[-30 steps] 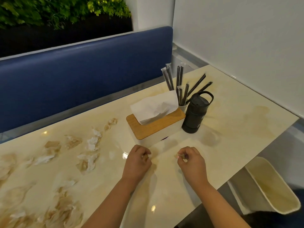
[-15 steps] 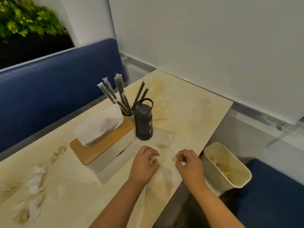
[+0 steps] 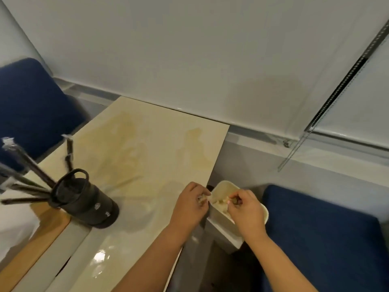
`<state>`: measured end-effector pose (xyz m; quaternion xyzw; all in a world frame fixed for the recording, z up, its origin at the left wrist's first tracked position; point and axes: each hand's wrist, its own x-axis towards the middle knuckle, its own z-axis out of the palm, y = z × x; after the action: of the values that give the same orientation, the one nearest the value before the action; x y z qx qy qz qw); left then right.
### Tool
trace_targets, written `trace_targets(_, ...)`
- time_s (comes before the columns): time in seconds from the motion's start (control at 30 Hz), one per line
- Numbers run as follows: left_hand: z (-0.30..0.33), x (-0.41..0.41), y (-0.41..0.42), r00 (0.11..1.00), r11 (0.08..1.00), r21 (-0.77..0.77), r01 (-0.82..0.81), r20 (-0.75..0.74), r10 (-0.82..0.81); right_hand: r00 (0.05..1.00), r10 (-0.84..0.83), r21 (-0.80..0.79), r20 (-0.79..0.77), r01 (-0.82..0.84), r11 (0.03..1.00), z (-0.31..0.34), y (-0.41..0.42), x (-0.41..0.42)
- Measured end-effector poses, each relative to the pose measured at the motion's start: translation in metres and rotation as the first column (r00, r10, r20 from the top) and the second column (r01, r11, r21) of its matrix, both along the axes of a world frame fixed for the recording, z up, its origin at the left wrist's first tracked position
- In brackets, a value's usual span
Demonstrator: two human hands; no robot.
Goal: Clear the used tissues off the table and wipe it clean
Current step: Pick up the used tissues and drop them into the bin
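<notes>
Both hands' fingers pinch tissue scraps: right hand point(image 3: 246, 209) over bin point(image 3: 235, 233), left hand point(image 3: 189, 204) at counter point(image 3: 147, 157) edge, 9 o'clock of bin. Risk: left scrap drops outside.

Glossy marbled table point(image 3: 147, 148), matt black bottle point(image 3: 88, 203), wooden box lid point(image 3: 35, 239).

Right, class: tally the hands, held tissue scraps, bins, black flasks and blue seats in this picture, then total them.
Hands: 2, left hand, right hand
Tissue scraps: 2, left scrap, right scrap
Bin: 1
Black flask: 1
Blue seats: 2, far seat, near seat
Total: 8
</notes>
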<state>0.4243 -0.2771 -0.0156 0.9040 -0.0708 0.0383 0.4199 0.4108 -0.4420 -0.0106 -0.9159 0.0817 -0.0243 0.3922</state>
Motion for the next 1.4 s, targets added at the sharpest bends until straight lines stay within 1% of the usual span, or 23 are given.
trace_targets(0.17, -0.019, 0.043, -0.047, 0.992, 0.993, 0.044, 0.113, -0.064, -0.110, 0.995, -0.100, 0.006, -0.012, 0.100, 0.995, -0.012, -0.047, 0.022)
trace_targets(0.33, -0.040, 0.077, -0.083, 0.961, 0.962, 0.134, 0.239, -0.177, -0.214, 0.986, -0.165, 0.017, -0.026, 0.166, 0.986, -0.021, -0.081, 0.034)
trace_targets(0.47, -0.057, 0.096, -0.100, 0.929, 0.941, 0.179, 0.286, -0.295, -0.226, 0.980, -0.191, 0.042, -0.056, 0.194, 0.980, -0.032, -0.097, 0.040)
trace_targets(0.6, -0.071, 0.106, -0.104, 0.903, 0.942, 0.175, 0.288, -0.376, -0.207, 0.978, -0.195, 0.034, -0.079, 0.198, 0.980, -0.042, -0.107, 0.045)
trace_targets(0.83, -0.075, 0.106, -0.098, 0.915, 0.953, 0.160, 0.257, -0.356, -0.188, 0.978, -0.168, 0.003, -0.125, 0.170, 0.985, -0.058, -0.107, 0.054)
trace_targets(1.07, -0.071, 0.100, -0.091, 0.935, 0.962, 0.154, 0.225, -0.314, -0.168, 0.974, -0.072, -0.007, -0.216, 0.072, 0.997, -0.064, -0.099, 0.068)
trace_targets(1.23, -0.063, 0.096, -0.085, 0.950, 0.971, 0.135, 0.198, -0.271, -0.156, 0.976, -0.050, -0.014, -0.214, 0.048, 0.999, -0.059, -0.091, 0.069)
trace_targets(1.4, -0.049, 0.091, -0.080, 0.967, 0.978, 0.118, 0.172, -0.212, -0.144, 0.985, -0.015, -0.006, -0.173, 0.014, 1.000, -0.048, -0.078, 0.070)
